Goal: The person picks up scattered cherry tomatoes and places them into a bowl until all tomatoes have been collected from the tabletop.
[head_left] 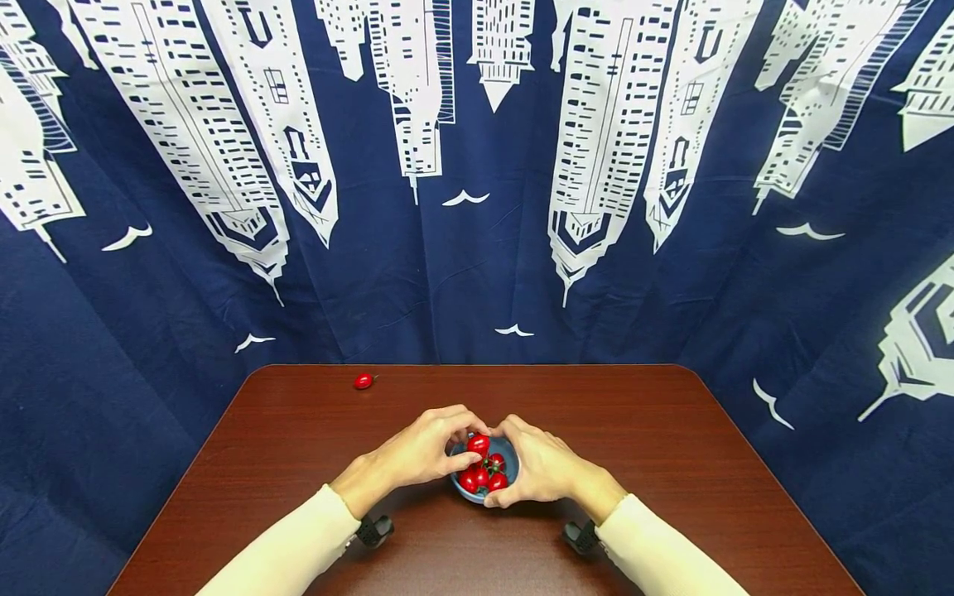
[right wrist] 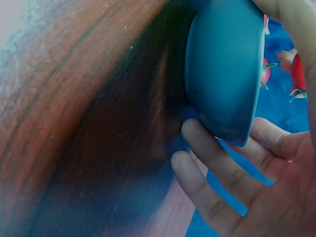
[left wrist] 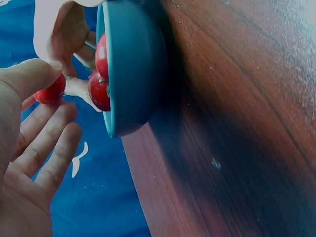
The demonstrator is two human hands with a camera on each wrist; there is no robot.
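My left hand (head_left: 436, 447) pinches a red cherry tomato (left wrist: 51, 92) between thumb and fingers, close over the near-left side of a small blue bowl (left wrist: 138, 69). The other fingers of that hand are spread below it in the left wrist view. Several red cherry tomatoes (head_left: 497, 481), some with green stems, lie inside the bowl. My right hand (head_left: 547, 465) holds the bowl from the right, its thumb at the near rim and its fingers reaching round the far side. Part of the rim is hidden behind both hands.
One more cherry tomato (head_left: 363, 381) lies by itself near the back left edge of the brown wooden table (head_left: 633, 414). Behind and beside the table hangs a dark blue cloth (head_left: 373, 273) printed with white buildings and birds.
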